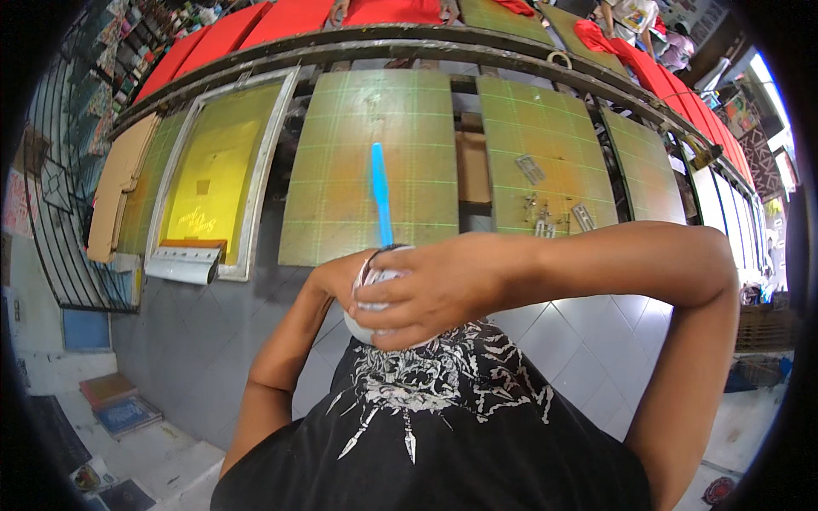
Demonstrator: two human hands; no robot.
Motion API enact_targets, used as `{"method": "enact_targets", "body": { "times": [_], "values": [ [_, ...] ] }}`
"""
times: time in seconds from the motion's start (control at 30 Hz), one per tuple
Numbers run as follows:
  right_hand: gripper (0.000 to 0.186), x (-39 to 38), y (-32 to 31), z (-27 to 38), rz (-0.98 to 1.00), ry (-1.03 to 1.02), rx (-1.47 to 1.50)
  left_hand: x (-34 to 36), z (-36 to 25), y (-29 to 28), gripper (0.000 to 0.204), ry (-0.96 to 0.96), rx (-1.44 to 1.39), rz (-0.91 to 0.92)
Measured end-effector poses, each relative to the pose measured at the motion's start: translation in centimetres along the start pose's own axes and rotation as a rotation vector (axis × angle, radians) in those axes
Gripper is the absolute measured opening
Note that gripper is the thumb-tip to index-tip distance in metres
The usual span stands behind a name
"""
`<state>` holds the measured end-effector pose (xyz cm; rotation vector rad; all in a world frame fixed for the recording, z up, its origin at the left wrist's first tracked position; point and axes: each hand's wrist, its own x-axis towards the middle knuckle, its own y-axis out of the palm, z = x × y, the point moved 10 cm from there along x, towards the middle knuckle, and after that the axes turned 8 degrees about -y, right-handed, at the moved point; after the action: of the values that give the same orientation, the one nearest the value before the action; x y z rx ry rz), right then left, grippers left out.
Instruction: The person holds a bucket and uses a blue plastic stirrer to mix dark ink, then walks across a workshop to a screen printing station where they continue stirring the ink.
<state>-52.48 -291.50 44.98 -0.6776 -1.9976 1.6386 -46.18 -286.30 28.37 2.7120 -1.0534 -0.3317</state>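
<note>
In front of my shirt I hold a round white tub between both hands. My right hand reaches across it from the right, its fingers spread over and curled round the side. My left hand is at the tub's far left side, with its fingers mostly hidden behind the tub and the other hand. A long flat blue spatula extends away from the tub's dark rim, across the view of the middle board. Its lower end is hidden at the rim, and the tub's contents do not show.
Ahead lies a greenish printing board. Left of it rests a framed yellow screen with a squeegee at its near end. Metal clamps and small hardware lie on the right board. Red cloth covers boards beyond the rail, where other people stand.
</note>
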Motion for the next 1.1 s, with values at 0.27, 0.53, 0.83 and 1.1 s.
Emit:
{"method": "enact_targets", "body": {
  "times": [0.27,0.53,0.83,1.1],
  "values": [
    [0.098,-5.4,-0.3,-8.6,-0.457,0.783,0.493,-8.6,-1.3,-4.2,0.121,0.092,-0.207,-0.265],
    [0.091,-25.4,16.3,1.7,-1.585,1.537,0.589,-13.2,-1.1,-6.9,0.12,0.188,-0.101,-0.539],
    [0.047,-35.0,28.0,11.0,-2.395,1.366,1.04,-13.2,0.1,-9.7,0.113,0.406,-0.01,-0.819],
    [0.034,-40.6,29.1,15.2,-1.838,2.297,0.294,-14.2,2.4,-12.7,0.098,0.482,0.219,-1.146]
  ]
}}
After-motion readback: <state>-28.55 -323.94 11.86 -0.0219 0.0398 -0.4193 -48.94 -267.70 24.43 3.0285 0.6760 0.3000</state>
